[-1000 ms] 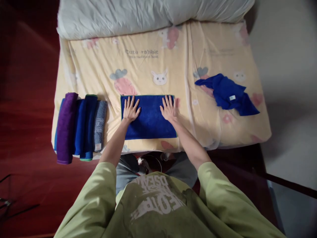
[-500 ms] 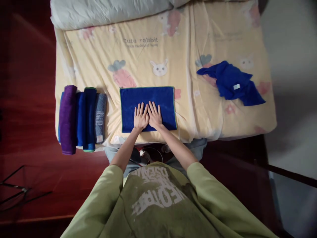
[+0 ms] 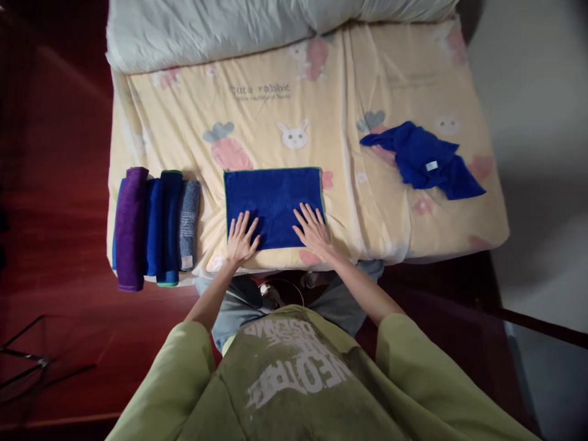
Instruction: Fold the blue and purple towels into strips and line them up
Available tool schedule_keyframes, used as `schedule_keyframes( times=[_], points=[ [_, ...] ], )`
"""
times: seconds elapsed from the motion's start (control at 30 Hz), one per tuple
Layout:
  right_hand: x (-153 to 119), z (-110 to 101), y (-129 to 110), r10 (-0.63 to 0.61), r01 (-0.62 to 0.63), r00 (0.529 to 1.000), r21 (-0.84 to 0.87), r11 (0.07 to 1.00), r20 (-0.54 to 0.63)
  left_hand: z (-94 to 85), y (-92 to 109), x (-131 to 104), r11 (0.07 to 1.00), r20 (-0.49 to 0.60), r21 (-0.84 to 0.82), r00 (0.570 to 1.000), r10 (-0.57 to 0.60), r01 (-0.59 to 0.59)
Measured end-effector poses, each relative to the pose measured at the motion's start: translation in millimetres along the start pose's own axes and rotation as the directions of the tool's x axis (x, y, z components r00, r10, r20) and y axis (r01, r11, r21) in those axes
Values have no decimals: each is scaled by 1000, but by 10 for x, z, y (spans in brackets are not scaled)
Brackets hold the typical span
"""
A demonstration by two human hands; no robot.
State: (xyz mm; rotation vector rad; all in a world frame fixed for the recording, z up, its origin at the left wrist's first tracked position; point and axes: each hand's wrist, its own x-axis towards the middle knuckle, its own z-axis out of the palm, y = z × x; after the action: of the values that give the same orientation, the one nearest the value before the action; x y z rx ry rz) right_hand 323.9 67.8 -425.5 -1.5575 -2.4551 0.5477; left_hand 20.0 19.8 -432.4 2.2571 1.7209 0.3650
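A blue towel (image 3: 275, 196) with thin green edging lies spread flat near the front edge of the bed. My left hand (image 3: 242, 237) rests on its near left corner, fingers spread. On the near right part of the same towel lies my right hand (image 3: 312, 229), also flat with its fingers apart. Neither hand grips the cloth. To the left sits a row of rolled towels: a purple one (image 3: 131, 229), blue ones (image 3: 170, 226) and a grey one (image 3: 188, 225). A crumpled blue towel (image 3: 425, 160) with a white tag lies to the right.
The bed (image 3: 261, 131) has a yellow sheet with rabbits and carrots on it. A pale quilt (image 3: 229, 30) lies across its far side. On the dark red floor (image 3: 68, 245) at left stands a thin black metal stand (image 3: 42, 361). A wall is at right.
My hands have slid apart from the middle of the flat towel, the left to its left side and the right to its right. The view has shifted slightly.
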Motion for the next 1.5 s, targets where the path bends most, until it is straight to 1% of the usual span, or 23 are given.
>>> schedule_keyframes(
  times=[0.07, 0.13, 0.2, 0.27, 0.33, 0.43, 0.53, 0.63, 0.7, 0.77, 0.8, 0.87, 0.97, 1.07, 1.17, 1.27, 1.37, 1.43, 1.5],
  points=[
    [-129, -31, 116, 20, -20, 1000, -11, 1000, -1, -36, -121, -158, 997, -1, 1, 997, -80, 80],
    [-226, -35, 215, 45, -45, 999, -15, 999, 5, -42, -211, -265, 990, 13, -7, 990, -140, 141],
    [-261, -21, 268, 62, -61, 998, -12, 998, 18, -27, -250, -297, 985, 27, -18, 985, -170, 171],
    [-254, 3, 282, 63, -62, 998, -9, 998, 24, -6, -255, -278, 984, 29, -28, 984, -176, 177],
    [-242, 28, 273, 52, -52, 999, -14, 999, 5, 8, -245, -253, 985, 20, -33, 985, -170, 171],
    [-252, 55, 236, 22, -24, 997, -26, 999, -69, -8, -223, -249, 989, -4, -28, 989, -144, 144],
    [-259, 38, 173, -2, -1, 991, -22, 1000, -133, -93, -191, -289, 994, -45, -11, 993, -109, 109],
    [-310, -32, 112, -30, 32, 986, 8, 999, -166, -204, -176, -421, 998, -64, 14, 996, -58, 59],
    [-438, -62, 115, -94, 105, 975, 41, 994, -201, -238, -203, -588, 1000, -40, 18, 999, 13, -12],
    [-642, -46, 179, -163, 183, 959, 69, 981, -233, -222, -264, -787, 998, 11, 3, 998, 65, -65],
    [-756, -21, 233, -183, 207, 953, 79, 975, -240, -200, -302, -879, 998, 22, -10, 998, 59, -58],
    [-964, 51, 366, -190, 216, 952, 86, 973, -242, -146, -379, -1013, 999, 28, -43, 999, 19, -17],
    [-1128, 163, 543, -154, 175, 957, 68, 982, -246, -95, -458, -1045, 996, 15, -83, 1000, -25, 26],
    [-1091, 230, 588, -137, 154, 952, 42, 987, -273, -101, -480, -942, 995, -4, -84, 999, -49, 49],
    [-947, 249, 501, -154, 172, 946, 40, 984, -285, -127, -465, -842, 996, -9, -71, 998, -58, 57],
    [-816, 226, 406, -152, 177, 953, 74, 981, -263, -164, -442, -827, 996, -3, -56, 997, -73, 73],
    [-823, 178, 420, -133, 161, 961, 100, 982, -241, -227, -456, -931, 997, 8, -61, 999, -46, 46],
    [-938, 165, 484, -161, 191, 961, 119, 974, -226, -264, -490, -1067, 997, 9, -74, 1000, 5, -4],
    [-1116, 194, 545, -207, 242, 956, 156, 958, -209, -266, -519, -1237, 995, 38, -86, 998, 50, -46]
  ],
)
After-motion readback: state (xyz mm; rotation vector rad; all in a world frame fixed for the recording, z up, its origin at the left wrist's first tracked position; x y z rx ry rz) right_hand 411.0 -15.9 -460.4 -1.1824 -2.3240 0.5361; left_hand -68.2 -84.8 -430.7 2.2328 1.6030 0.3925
